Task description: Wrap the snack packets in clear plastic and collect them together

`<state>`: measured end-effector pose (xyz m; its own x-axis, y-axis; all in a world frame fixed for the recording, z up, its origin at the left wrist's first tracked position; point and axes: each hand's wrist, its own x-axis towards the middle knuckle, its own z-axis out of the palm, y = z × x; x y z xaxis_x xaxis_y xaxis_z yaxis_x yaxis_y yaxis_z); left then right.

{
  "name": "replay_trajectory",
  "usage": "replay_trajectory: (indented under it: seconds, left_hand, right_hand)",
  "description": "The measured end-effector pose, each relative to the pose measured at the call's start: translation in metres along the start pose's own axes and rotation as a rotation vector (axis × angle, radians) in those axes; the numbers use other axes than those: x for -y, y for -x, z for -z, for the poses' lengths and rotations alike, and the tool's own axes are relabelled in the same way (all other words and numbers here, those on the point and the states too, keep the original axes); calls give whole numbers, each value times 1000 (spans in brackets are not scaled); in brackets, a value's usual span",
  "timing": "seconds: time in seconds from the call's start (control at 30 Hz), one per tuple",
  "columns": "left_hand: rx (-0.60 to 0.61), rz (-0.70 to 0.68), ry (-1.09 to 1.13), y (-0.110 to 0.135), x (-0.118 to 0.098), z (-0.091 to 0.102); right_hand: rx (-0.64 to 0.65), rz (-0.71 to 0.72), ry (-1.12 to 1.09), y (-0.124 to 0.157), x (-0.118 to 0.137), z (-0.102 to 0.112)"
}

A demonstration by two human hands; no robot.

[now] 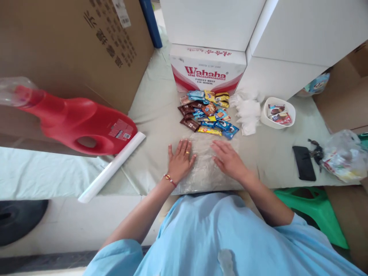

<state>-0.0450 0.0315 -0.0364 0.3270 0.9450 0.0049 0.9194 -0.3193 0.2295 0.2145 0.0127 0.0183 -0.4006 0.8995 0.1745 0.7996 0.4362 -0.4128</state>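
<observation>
A thin, clear plastic sheet or bag (198, 172) lies flat on the table in front of my body; which of the two I cannot tell. My left hand (180, 159) rests palm down at its left edge, fingers spread, with a ring and a red bracelet showing. On its right side my right hand (228, 159) is also palm down with the fingers stretched out, slightly blurred. Neither hand grips anything. Just beyond the fingertips sits a pile of small wrapped snacks (211, 111) in brown, blue, yellow and orange wrappers.
Behind the snacks stands a Wahaba-style white and red carton (207, 71). To the right are white tissues (248, 115), a white bowl (266, 119) with snacks, a phone (304, 163) and a plastic bag (345, 157). A red jug (71, 119) and white roll (113, 168) lie left.
</observation>
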Motion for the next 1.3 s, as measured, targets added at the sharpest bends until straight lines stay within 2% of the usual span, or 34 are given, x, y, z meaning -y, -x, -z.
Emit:
replay_trajectory:
  seconds: [0.07,0.17,0.27,0.37,0.47,0.53,0.6,0.67,0.73,0.83,0.93,1.1,1.2,1.3]
  left_hand:
    - [16,8,-3,-3,7,1]
    - [20,5,6,-5,15,0]
    - [13,-1,25,-4,16,-1]
    - [11,-1,42,-4,14,0]
    - [16,4,51,-4,14,2]
    - [13,3,49,-4,14,2]
    - [8,-1,45,-3,15,1]
    - [7,0,42,-3,15,1]
    - [7,5,42,-2,15,1]
    - [12,13,48,-3,15,1]
    - [14,15,62,-3,15,2]
    - [13,15,94,-4,14,5]
    - [10,17,105,-3,14,5]
    - [-2,6,111,-3,14,5]
  right_hand:
    - [130,0,10,17,-5,-18]
    - [175,-96,33,58,-31,-30]
    - [109,-167,44,94,-59,-19]
    - [3,-241,79,96,-79,3]
    - [-83,-273,98,50,-86,21]
    - [-104,-227,99,-4,-84,28]
    - [-104,-147,120,-70,-77,28]
    - [-64,-97,175,-137,-69,21]
    - [33,-70,248,-194,-61,10]
    - [192,-97,356,-247,-54,-8]
    - [251,-179,397,-263,-56,-17]
    - [319,-391,357,-262,-70,-16]
    - [298,-398,339,-264,-75,-14]
    - [251,-328,347,-266,-73,-15]
